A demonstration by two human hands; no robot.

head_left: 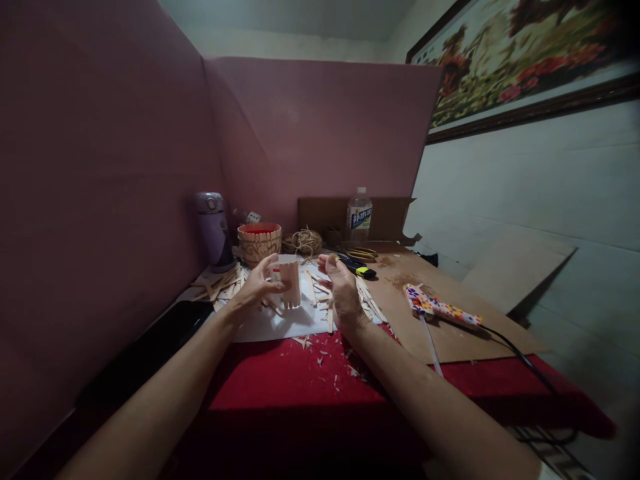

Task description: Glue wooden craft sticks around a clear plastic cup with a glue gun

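Note:
My left hand [259, 283] is closed around the side of a small cup-shaped piece [290, 283] covered partly with pale wooden craft sticks. The sticks stand upright side by side, and a bit of red shows near my fingers. Just right of it is my right hand [343, 290], fingers loosely bent and apart, touching neither the cup nor any stick that I can make out. Under both hands lies a white sheet [270, 327] strewn with loose craft sticks [370, 303].
Behind stand a purple flask [214, 233], a stick-covered pot [260, 245], a twine coil [304, 241] and a plastic bottle [360, 217]. A yellow-black utility knife [361, 268] and a flower-patterned glue gun [443, 307] rest on cardboard [415, 340]. Shavings dot the red cloth [300, 380].

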